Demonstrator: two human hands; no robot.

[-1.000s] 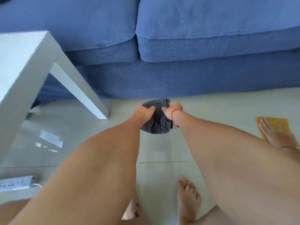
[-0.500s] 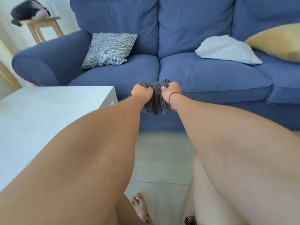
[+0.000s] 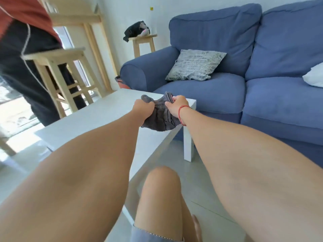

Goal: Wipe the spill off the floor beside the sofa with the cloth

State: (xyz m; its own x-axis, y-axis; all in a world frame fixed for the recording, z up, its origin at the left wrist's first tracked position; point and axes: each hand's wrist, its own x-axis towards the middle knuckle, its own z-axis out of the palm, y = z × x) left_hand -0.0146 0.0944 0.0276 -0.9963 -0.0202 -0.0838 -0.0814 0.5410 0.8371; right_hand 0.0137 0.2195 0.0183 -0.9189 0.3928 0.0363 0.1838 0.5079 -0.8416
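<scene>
A dark grey cloth hangs bunched between my two hands, held up over the far corner of the white coffee table. My left hand grips its left edge and my right hand, with a red string on the wrist, grips its right edge. The blue sofa stands behind and to the right. The pale tiled floor shows beside the sofa below my arms. I see no spill in this view.
A striped grey cushion and a white cushion lie on the sofa. Wooden stools stand at the left, with another person beside them. A small wooden stand holds dark items. My knee is below.
My view has lifted from the floor and swung left. My hands, still holding the cloth, have moved from low by the sofa front to above the table corner.
</scene>
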